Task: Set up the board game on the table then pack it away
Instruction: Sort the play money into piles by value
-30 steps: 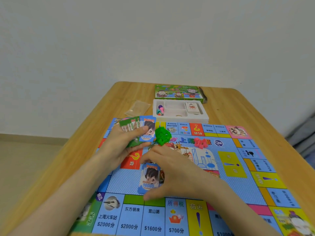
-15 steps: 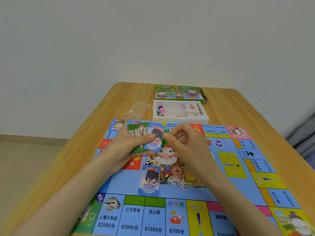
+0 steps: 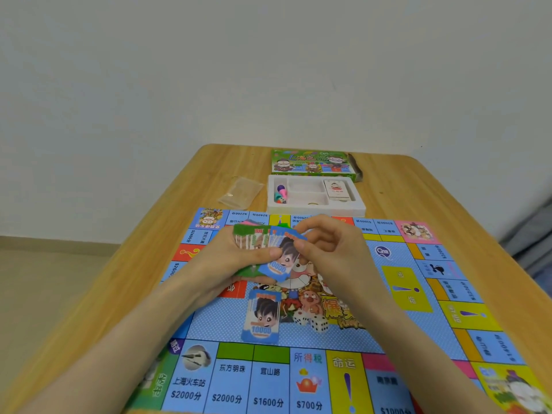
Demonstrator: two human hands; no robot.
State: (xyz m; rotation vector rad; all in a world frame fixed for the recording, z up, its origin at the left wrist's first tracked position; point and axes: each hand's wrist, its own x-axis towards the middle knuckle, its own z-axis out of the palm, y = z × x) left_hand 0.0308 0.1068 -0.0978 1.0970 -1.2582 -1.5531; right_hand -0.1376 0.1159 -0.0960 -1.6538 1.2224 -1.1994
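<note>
Two hands are meeting over the middle of the game board [image 3: 215, 321], and I am reading the coming move from there. The left hand [image 3: 236, 264] is gripping a fan of paper notes [image 3: 257, 239], its thumb pressing across their faces. The right hand [image 3: 331, 249] is pinching the far right edge of the top blue note [image 3: 279, 262] between thumb and curled fingers [image 3: 310, 227]. That note is lying with its long axis running away from me, the far end tilting slightly right, so the right hand is sitting nearer to draw it off sideways, and the left is only acting as holder. One dealt blue note [image 3: 262, 316] is lying flat on the board just nearer to me than the fan, its long axis also pointing away, with what look like two dice [image 3: 313, 322] just to its right. I am judging that the pinched note should be coming down beside or onto that one, a short pull toward me. The tray [image 3: 316, 210] is sitting on the counter [image 3: 167, 234] beyond the board, well apart from both hands.
</note>
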